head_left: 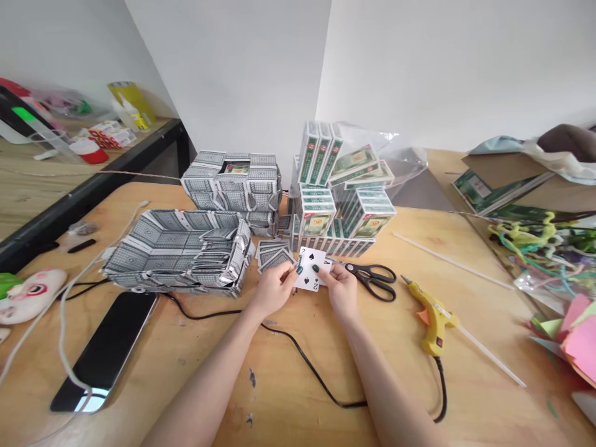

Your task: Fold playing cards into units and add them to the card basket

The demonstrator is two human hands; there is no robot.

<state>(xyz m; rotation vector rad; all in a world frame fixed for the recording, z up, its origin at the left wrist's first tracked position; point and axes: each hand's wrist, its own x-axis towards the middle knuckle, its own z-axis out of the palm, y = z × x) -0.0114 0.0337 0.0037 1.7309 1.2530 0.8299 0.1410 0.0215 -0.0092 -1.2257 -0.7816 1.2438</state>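
Between my two hands, above the wooden table, are playing cards [309,261], face up, with a two of spades in front and the corner of an ace showing at the right. My left hand [274,290] pinches their left edge. At the right edge my right hand [342,290] grips them, thumb on the face. Just behind lies a loose pile of playing cards [272,253], backs up. Left of my hands stands an open box built from folded cards [153,273], with more cards inside. Black-handled scissors [379,282] lie right beside my right hand.
A yellow glue gun [435,323] with its cord and a glue stick lies at right. Boxed card decks [319,214] are stacked behind, beside another folded-card structure [233,180]. A phone [109,347] and white cable lie left. A black cord [302,351] crosses the front.
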